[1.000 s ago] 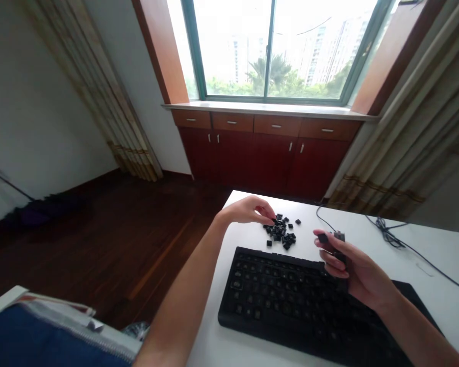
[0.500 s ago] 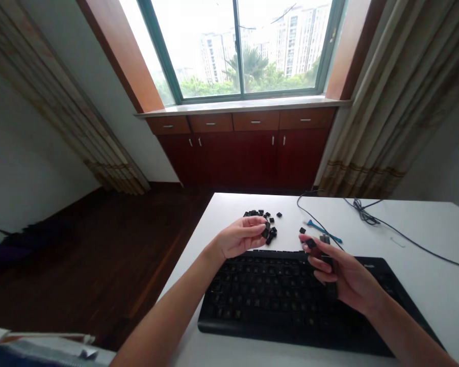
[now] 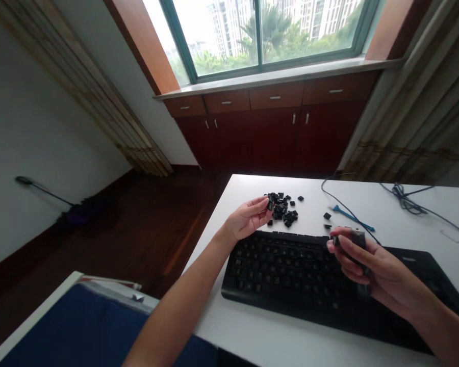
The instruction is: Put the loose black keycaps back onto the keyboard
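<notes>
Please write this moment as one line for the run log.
left hand: keycap, beside keycap pile | right hand: dark tool, above keyboard

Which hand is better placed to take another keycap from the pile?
Left, probably: the left hand sits beside the keycap pile; the right hand is farther off, gripping a dark object.

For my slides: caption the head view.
Left hand holds a keycap by a keycap pile; right hand pinches a dark piece above a keyboard.

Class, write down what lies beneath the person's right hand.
A black keyboard lies beneath the right hand; its keys further left show, but those under the palm are covered.
</notes>
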Available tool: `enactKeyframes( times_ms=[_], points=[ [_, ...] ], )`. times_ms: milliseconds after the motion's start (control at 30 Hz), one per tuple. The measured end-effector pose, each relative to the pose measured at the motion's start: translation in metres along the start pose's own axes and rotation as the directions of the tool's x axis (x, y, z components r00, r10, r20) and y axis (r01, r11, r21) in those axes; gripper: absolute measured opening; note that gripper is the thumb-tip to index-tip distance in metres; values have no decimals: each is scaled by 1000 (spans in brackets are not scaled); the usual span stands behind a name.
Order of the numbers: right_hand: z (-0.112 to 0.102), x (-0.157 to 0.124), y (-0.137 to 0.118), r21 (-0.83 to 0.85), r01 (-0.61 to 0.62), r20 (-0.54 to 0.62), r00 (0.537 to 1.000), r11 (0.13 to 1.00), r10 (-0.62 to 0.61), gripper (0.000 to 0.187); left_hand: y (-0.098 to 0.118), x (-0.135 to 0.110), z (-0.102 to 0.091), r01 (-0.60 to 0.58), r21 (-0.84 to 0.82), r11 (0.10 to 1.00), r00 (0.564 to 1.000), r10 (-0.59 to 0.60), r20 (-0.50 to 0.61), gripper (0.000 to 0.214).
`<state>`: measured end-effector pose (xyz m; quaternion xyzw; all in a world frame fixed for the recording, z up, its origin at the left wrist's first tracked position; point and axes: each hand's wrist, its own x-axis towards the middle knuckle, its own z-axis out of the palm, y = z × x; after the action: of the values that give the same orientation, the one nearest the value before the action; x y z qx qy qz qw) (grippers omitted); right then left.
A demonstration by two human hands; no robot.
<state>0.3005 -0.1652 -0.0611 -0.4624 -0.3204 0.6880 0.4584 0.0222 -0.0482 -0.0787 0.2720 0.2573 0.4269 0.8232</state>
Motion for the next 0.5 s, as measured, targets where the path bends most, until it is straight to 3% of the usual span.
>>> enactKeyframes(
  times_ms=[67, 133, 200, 267, 367, 500],
  points=[
    [0, -4, 1, -195, 55, 10, 998, 979, -54, 34, 3, 4, -6, -33, 53, 998, 999, 35, -24, 17],
    [3, -9, 4, -433, 140, 14, 989, 891, -149, 31, 7, 8, -15, -73, 118, 990, 990, 87, -114, 18],
    [7, -12, 8, -637, 278, 92, 954, 719, -287, 25, 9, 13, -25, -102, 134, 986, 977, 125, -173, 19],
    [14, -13, 15, -740, 445, 264, 882, 504, -391, 17, 8, 17, -33, -117, 140, 983, 968, 145, -203, 19],
    [27, -13, 27, -774, 582, 484, 797, 247, -361, 12, 4, 20, -40, -115, 151, 982, 967, 146, -211, 19],
    [40, -15, 41, -788, 608, 572, 782, 97, -249, 28, -1, 22, -40, -93, 165, 982, 975, 124, -184, 21]
  ],
)
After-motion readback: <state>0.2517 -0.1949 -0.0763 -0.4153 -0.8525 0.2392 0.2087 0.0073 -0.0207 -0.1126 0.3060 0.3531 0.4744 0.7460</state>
